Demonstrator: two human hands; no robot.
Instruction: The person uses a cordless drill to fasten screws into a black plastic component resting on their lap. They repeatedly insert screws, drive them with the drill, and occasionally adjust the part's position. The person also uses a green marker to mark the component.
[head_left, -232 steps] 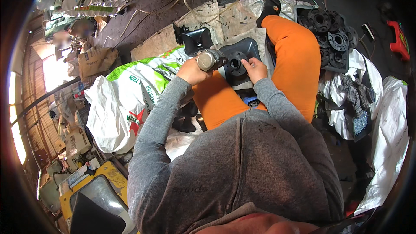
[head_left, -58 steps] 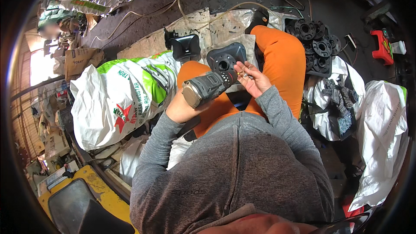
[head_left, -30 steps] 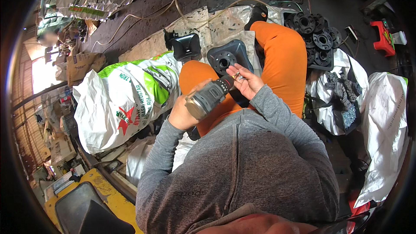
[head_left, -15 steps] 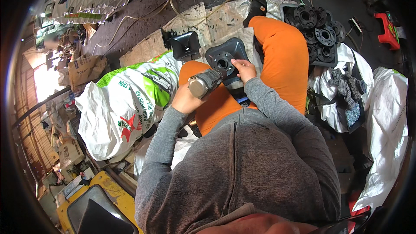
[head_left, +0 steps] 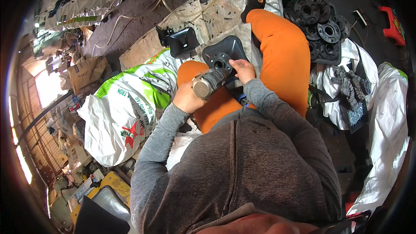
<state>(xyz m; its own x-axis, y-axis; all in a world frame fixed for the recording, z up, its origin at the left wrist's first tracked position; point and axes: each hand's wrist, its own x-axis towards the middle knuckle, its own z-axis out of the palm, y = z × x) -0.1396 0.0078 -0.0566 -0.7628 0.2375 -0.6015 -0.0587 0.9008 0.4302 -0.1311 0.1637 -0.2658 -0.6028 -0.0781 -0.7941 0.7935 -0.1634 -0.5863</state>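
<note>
My left hand [head_left: 187, 98] is wrapped round a grey power drill [head_left: 210, 82], its nose angled down onto a round black flange [head_left: 219, 57] with holes in it. That flange rests on a black square dished part [head_left: 236, 45], set between my orange-clad legs. My right hand [head_left: 243, 70] is closed at the flange's right edge, thumb and fingertips pressed to it. Whether a small screw is also between those fingertips is too small to tell. A second black square dished part [head_left: 183, 42] lies just beyond my left knee.
A black crate [head_left: 286, 4] piled with several black flanges stands at the far right. White sacks [head_left: 106, 125] lie on my left, and another white sack [head_left: 388, 134] on my right. Grey gloves [head_left: 349, 86] lie nearby. A hose [head_left: 208, 11] crosses the floor cardboard.
The drill has shifted slightly right and its nose now covers more of the flange. My right hand stays at the flange's edge. The whole view has turned a little.
</note>
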